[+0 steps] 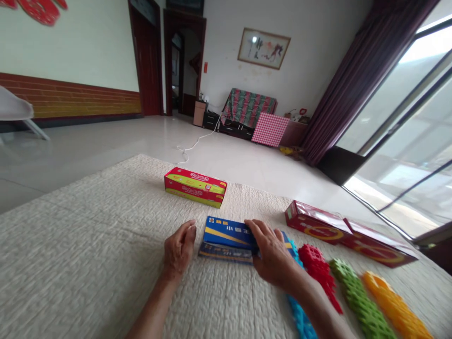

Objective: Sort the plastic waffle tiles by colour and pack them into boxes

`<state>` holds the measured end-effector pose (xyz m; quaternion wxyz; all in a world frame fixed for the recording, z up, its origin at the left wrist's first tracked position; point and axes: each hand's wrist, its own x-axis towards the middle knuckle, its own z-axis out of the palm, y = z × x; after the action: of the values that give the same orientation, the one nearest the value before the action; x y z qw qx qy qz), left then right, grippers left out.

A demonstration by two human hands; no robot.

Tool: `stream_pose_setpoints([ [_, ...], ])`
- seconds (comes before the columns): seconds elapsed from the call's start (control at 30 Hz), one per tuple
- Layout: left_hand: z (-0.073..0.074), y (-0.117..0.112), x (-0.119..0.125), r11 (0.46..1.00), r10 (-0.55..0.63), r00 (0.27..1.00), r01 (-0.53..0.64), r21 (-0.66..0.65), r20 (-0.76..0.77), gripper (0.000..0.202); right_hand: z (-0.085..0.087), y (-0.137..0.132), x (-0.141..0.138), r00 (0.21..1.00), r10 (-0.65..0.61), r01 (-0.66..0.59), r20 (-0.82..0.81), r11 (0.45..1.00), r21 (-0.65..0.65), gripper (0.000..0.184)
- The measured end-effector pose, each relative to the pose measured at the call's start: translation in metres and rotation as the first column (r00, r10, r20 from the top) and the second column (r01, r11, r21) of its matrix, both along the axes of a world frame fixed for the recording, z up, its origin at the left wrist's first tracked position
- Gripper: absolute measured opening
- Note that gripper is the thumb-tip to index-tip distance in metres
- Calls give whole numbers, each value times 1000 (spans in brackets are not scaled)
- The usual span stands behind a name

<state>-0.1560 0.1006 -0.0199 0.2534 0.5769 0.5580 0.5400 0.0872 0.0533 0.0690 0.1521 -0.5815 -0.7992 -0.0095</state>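
Note:
A long blue cardboard box with yellow stripes and white lettering lies on the cream quilted cover. My right hand grips it near its right end, fingers over the top and thumb at the front side, hiding part of it. Just off the box's left end, my left hand is curled into a loose fist with nothing visible in it. Beside my right forearm are strips of plastic lattice pieces: blue, red, green and yellow. The forearm covers part of the blue strip.
A red and yellow-green box stands beyond the blue box. Two dark red boxes sit end to end at the right. Past the cover's edge, a white cable trails over the tiled floor towards a cloth-draped cabinet.

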Motion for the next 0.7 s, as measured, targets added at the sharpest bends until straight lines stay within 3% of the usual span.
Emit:
stream_pose_setpoints([
  [0.17, 7, -2, 1, 981, -192, 980, 190, 44, 50, 45, -23, -25, -22, 996, -66, 62, -52, 996, -66, 78],
  [0.27, 8, -3, 1, 954, -299, 949, 301, -3, 100, 49, -17, -24, -20, 994, -80, 67, -80, 986, -152, 69],
  [0.4, 9, -4, 2, 927, -347, 925, 363, -92, 156, 56, -1, -19, 2, 991, -8, -21, -135, 976, -215, 45],
  [0.57, 12, -5, 4, 925, -348, 922, 367, -97, 170, 57, 2, -18, 33, 996, 14, -27, -83, 987, -158, 56],
  [0.7, 11, -5, 3, 903, -377, 896, 412, -124, 233, 61, 1, -18, 35, 995, 66, -75, -71, 988, -138, 64],
])
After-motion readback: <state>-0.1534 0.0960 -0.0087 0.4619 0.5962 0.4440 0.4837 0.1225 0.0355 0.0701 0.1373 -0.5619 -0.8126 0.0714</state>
